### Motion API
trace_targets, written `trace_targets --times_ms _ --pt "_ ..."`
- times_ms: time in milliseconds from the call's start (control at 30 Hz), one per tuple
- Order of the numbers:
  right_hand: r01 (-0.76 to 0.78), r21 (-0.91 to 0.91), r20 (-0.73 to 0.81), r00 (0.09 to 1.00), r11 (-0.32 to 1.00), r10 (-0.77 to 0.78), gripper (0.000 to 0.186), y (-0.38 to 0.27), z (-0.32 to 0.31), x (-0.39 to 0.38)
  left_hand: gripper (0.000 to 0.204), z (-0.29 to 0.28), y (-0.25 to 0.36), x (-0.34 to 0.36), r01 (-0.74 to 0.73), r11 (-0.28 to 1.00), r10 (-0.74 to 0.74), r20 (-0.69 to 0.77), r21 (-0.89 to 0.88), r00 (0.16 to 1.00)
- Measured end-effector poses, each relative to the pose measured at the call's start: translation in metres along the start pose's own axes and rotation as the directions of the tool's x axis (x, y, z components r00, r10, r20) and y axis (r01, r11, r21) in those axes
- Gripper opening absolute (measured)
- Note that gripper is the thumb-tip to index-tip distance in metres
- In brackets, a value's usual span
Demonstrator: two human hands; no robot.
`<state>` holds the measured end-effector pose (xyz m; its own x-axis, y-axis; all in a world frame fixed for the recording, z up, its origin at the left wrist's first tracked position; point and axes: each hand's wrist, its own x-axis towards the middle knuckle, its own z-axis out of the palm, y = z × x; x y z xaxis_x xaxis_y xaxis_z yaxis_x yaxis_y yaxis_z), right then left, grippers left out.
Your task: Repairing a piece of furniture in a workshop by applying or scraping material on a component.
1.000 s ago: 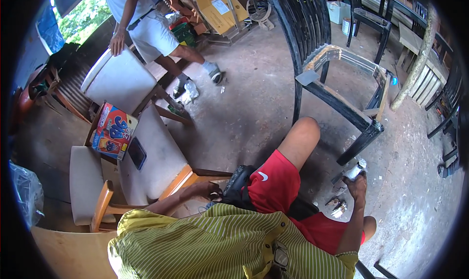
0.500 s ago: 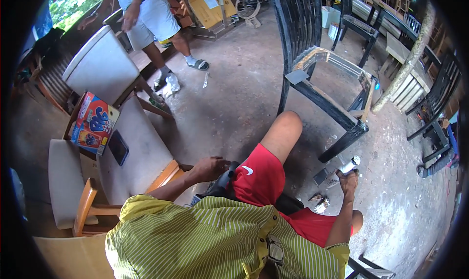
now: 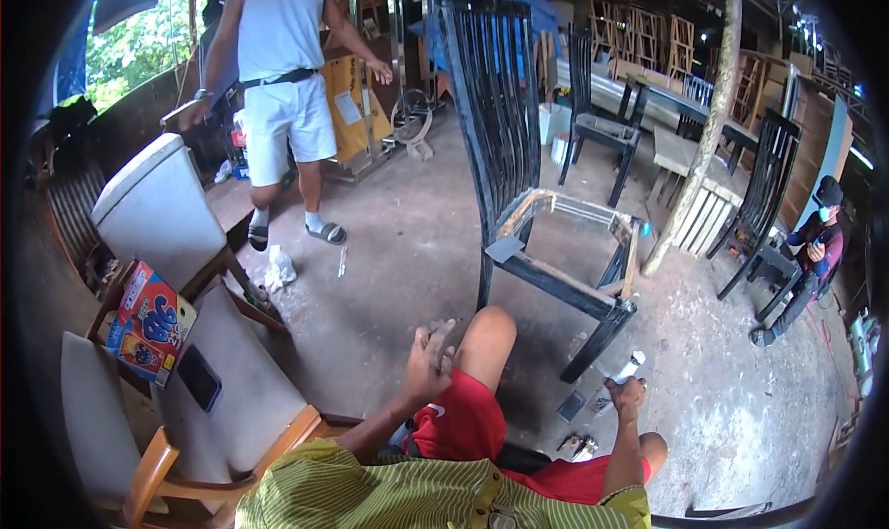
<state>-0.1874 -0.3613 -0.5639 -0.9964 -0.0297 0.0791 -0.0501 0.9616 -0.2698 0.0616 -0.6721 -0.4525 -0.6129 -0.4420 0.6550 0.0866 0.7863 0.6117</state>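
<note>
My left hand point(image 3: 429, 362) is raised over my red shorts beside my bent knee, fingers apart and apparently empty. My right hand point(image 3: 627, 395) grips a small white cylinder point(image 3: 627, 370). Just past it stands a black slatted chair point(image 3: 487, 112) with a bare seat frame and a flat grey piece point(image 3: 506, 249) on its front corner. On the floor near my right hand lie a small dark plate point(image 3: 569, 405) and some crumpled scraps point(image 3: 579, 448).
Left: padded chairs point(image 3: 153, 219) hold a printed box point(image 3: 146, 321) and a phone point(image 3: 200, 378). A person point(image 3: 287, 122) in white stands ahead; another point(image 3: 810, 261) sits at right. A pole point(image 3: 694, 177), more chairs point(image 3: 593, 140) and white crumpled plastic point(image 3: 279, 265) are around.
The view has tilted up. My left hand has risen from my lap. The person in white now stands more upright, facing this way, with arms apart. My right hand still holds the cylinder.
</note>
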Motion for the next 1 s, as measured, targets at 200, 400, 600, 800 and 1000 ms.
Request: trace_targets --times_ms 200,400,600,800,1000 --pt "-0.063 0.055 0.008 0.998 0.997 0.063 0.059 -0.023 -0.016 -0.005 0.043 -0.002 0.013 0.002 -0.125 0.991 0.126 0.026 -0.044 0.992" --pt "0.005 0.134 -0.036 0.999 0.991 0.0 0.059 -0.03 -0.052 -0.015 0.039 0.006 0.021 0.014 -0.184 0.969 0.205 0.121 -0.168 0.971" --pt "-0.122 0.183 0.028 0.993 0.976 0.118 0.057 -0.038 -0.093 -0.03 0.035 0.025 0.028 0.031 -0.24 0.917 0.281 0.088 -0.32 0.956" --pt "-0.162 0.237 -0.099 0.977 0.958 0.19 0.056 -0.024 -0.119 -0.047 0.028 0.037 0.042 0.03 -0.134 0.812 0.284 0.185 -0.568 0.941" --pt "-0.226 0.182 0.007 0.973 0.957 0.229 0.058 0.003 -0.111 -0.04 0.029 0.059 0.041 0.019 -0.109 0.799 0.293 0.224 -0.592 0.929"
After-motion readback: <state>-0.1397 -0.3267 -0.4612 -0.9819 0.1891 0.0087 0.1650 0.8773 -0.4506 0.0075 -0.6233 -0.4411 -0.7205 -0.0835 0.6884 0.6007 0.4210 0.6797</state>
